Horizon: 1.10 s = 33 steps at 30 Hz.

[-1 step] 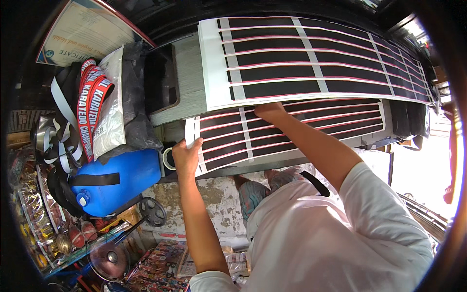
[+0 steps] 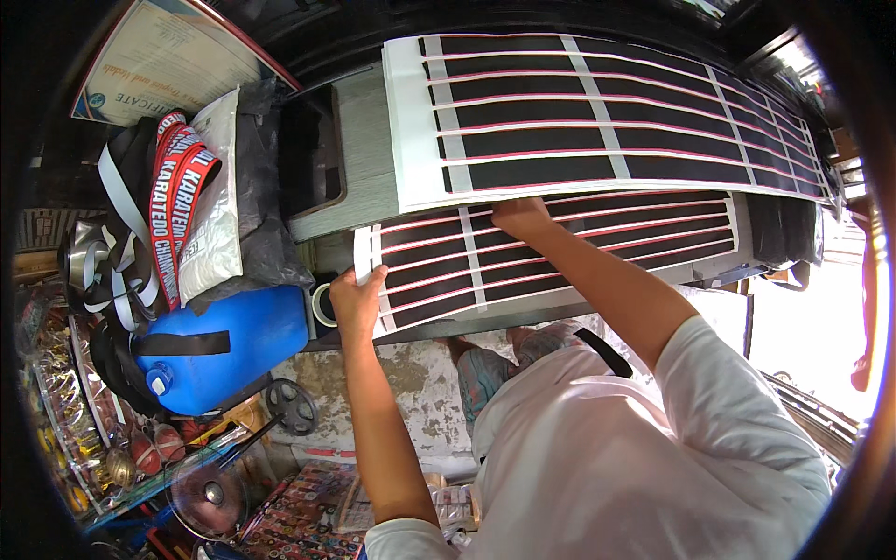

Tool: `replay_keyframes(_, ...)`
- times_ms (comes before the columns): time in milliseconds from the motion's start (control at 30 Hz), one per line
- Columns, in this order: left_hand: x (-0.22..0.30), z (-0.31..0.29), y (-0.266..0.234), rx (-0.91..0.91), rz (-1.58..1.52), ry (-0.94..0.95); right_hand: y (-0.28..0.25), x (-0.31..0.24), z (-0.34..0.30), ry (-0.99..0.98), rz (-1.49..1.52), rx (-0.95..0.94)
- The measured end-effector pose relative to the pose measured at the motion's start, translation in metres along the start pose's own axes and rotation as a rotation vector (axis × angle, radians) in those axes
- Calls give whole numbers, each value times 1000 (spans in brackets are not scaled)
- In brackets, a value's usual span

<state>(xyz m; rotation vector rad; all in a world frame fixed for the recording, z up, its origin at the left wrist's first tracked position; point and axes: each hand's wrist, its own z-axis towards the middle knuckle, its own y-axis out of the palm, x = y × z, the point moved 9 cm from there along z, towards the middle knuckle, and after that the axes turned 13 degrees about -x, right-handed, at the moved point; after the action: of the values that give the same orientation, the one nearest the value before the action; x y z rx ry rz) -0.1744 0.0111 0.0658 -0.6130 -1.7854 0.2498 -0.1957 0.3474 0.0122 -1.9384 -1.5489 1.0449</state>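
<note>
A long white sheet (image 2: 429, 276) with black bands, thin red-and-white stripes and a grey cross strip lies on the lower surface before me. My left hand (image 2: 357, 306) grips its left edge, thumb on top. Above and beyond it, a larger white sheet (image 2: 417, 177) with the same pattern, seemingly a stack, rests on a grey board. My right hand (image 2: 523, 218) reaches over the lower sheet to the front edge of the upper one. Its fingertips are hidden there, so their grip does not show.
A blue plastic jug (image 2: 238, 341) stands at left, below a dark plastic-wrapped bundle (image 2: 257, 196) and red printed ribbon (image 2: 168, 205). Beside my left hand is a tape roll (image 2: 324, 305). Lower left are a fan (image 2: 213, 492) and a black handwheel (image 2: 292, 406).
</note>
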Motion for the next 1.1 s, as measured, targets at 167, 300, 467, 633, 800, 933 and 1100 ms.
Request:
replay_keyframes(167,-29,9,-8,236,335,-43,-3,1,-84,-320,189,527)
replay_keyframes(300,12,-19,40,301,486,207,52,-9,-134,-471,121,544)
replay_keyframes(467,18,-36,133,8,668,360,88,-37,-146,-507,96,332)
replay_keyframes(633,33,-27,182,-150,702,424,70,-43,-133,-446,119,452)
replay_keyframes(800,30,-15,191,-163,728,371,60,-36,-110,-412,127,502)
replay_keyframes(933,32,-15,191,-111,764,403,51,-35,-102,-394,121,523)
replay_keyframes(1100,50,-19,185,-54,784,473,46,-33,-92,-374,128,488)
